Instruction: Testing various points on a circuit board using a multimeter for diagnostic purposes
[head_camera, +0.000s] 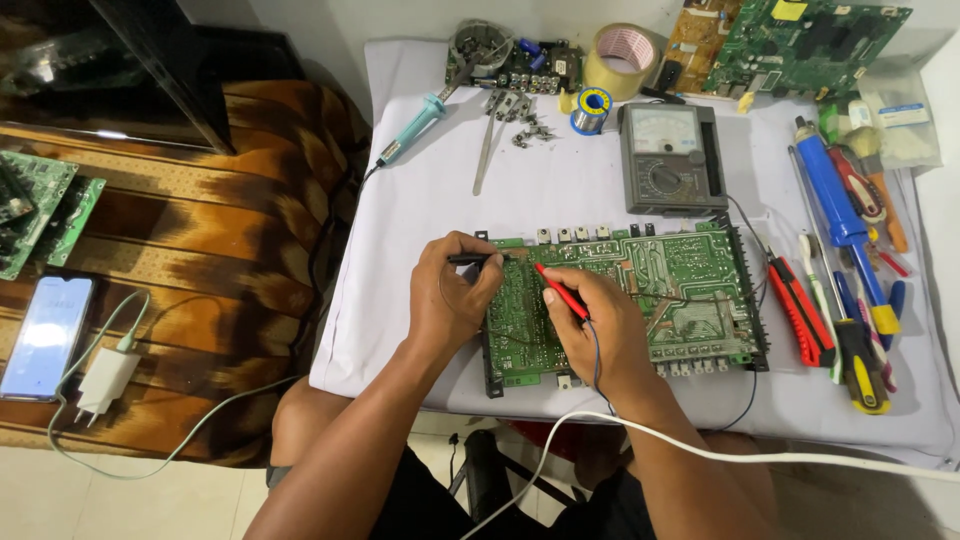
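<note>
Head view. Small table (420, 200) draped in a white cloth, seen from above; the person sits at its near edge.

Green circuit board (660, 290) lies flat near the middle of the near edge, solder side up, in a black frame. Both hands work over its left half.

Left hand (450, 295) rests on the board's left end, fingers pinched shut around a black probe (478, 259). Probe lies almost level, tip pointing right, touching the board near its far-left corner.

Right hand (600, 325) sits just beside the left, fingers closed on a red probe (558, 290). Probe slants up and left, tip on the board just right of the black tip. The two tips are near each other, not touching. A thin dark lead runs from the right hand back over the near edge.

Analog multimeter (668, 160), grey, stands just beyond the board, toward the far edge.

Far edge: soldering iron (415, 125) with a teal handle at the left, tweezers (486, 150), a solder spool (592, 108), a roll of tan tape (622, 58), more boards in the far-right corner.

Right edge: blue desoldering pump (838, 205), red-handled cutters (800, 310), a yellow-and-black screwdriver (862, 365), laid lengthwise in a row.

Off the table, left: phone (45, 335) on a patterned cloth, white charger (103, 380) plugged into it.

White cable (720, 455) crosses the near foreground below the table.
</note>
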